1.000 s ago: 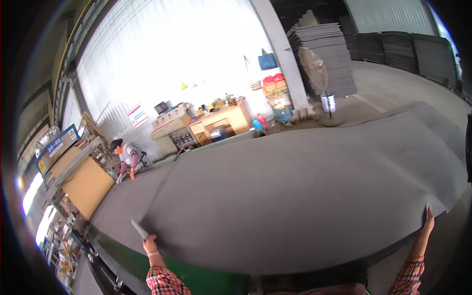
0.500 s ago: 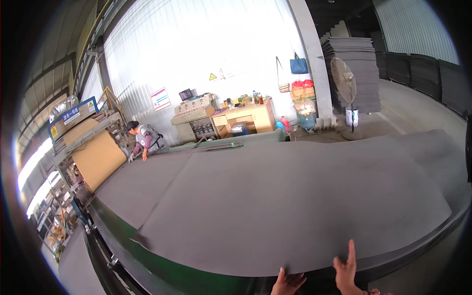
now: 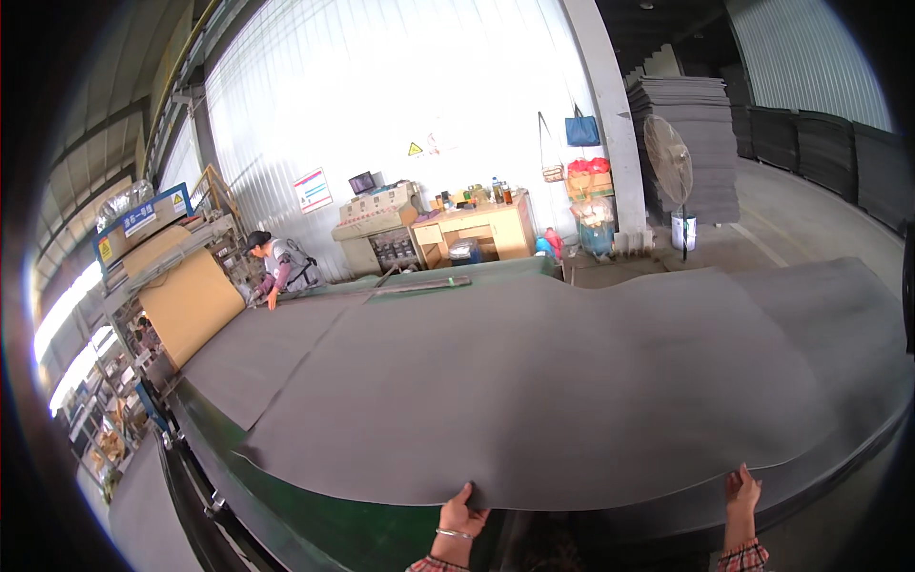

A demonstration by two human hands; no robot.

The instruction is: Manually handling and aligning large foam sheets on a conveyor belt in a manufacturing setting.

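Note:
A large, thin dark-grey sheet [image 3: 534,381] spreads over the table, its near edge curving toward me. My left hand [image 3: 463,518], with a bracelet at the wrist, is closed on that edge, the thumb lying on top and the other fingers partly hidden beneath. Farther right, my right hand [image 3: 742,491] pinches the same sheet near its right corner. To the left, a second grey sheet [image 3: 276,353] lies on the green belt [image 3: 334,529], and a dark gap line runs between the two sheets. More grey sheets [image 3: 848,343] lie underneath at the right.
Across the table at the far left, a person [image 3: 286,265] bends over the sheet by a machine with a tan roll [image 3: 195,305]. Behind stand a control console [image 3: 376,224], a wooden desk [image 3: 481,229], a fan [image 3: 669,162] and tall stacked sheets [image 3: 691,143].
Both hands have moved apart and taken hold of the near edge. The sheet has shifted left and toward me, with a bulge at its far edge.

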